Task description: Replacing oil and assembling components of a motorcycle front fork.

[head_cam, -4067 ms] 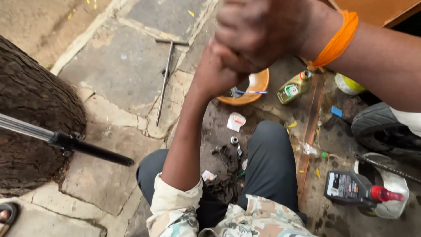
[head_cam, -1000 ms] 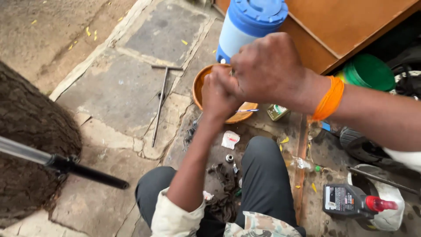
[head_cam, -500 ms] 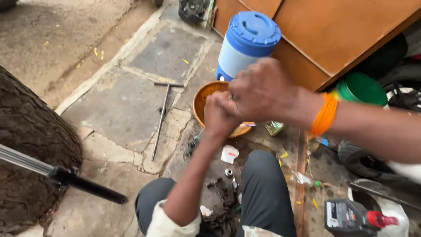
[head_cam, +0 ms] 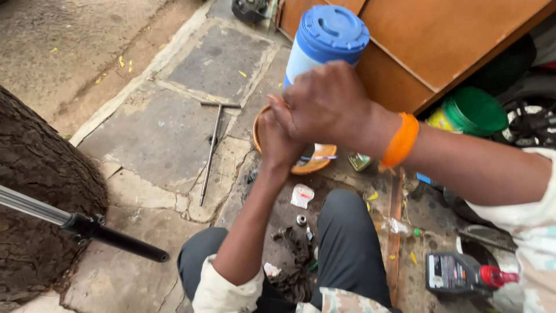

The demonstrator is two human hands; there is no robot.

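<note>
My hands: my left hand (head_cam: pixel 278 136) and my right hand (head_cam: pixel 327 104) are pressed together in front of me, the right wrapped over the left, fingers curled in tight. Whether some small part sits between the palms I cannot tell; nothing shows past the fingers.
Right wrist: an orange band (head_cam: pixel 401 141) sits on it.
Directly below: an orange bowl (head_cam: pixel 310 165) on the ground, mostly hidden by my hands, with a thin blue-handled tool lying across it.
Behind the bowl: a white jug with a blue lid (head_cam: pixel 327 37), upright, against a brown wooden cabinet (head_cam: pixel 440 40).
Between my knees: a dark oily patch of ground with a small metal nut (head_cam: pixel 301 219), a white scrap of wrapper (head_cam: pixel 302 195) and a greasy rag with a chain-like part (head_cam: pixel 295 258).
Left of it: a T-handle wrench (head_cam: pixel 212 148) lying on the stone paving (head_cam: pixel 156 133), well apart from my hands.
Far left: a tree trunk (head_cam: pixel 40 191) and a chrome bar ending in a black grip (head_cam: pixel 124 243).
Right: a green-lidded tin (head_cam: pixel 472 110) and a grey oil bottle with a red cap (head_cam: pixel 463 273).
Progress: as I judge it, the work is mid-way; loose parts and tools lie out on the ground, none put back, and my hands are busy on each other, not on any of them.
</note>
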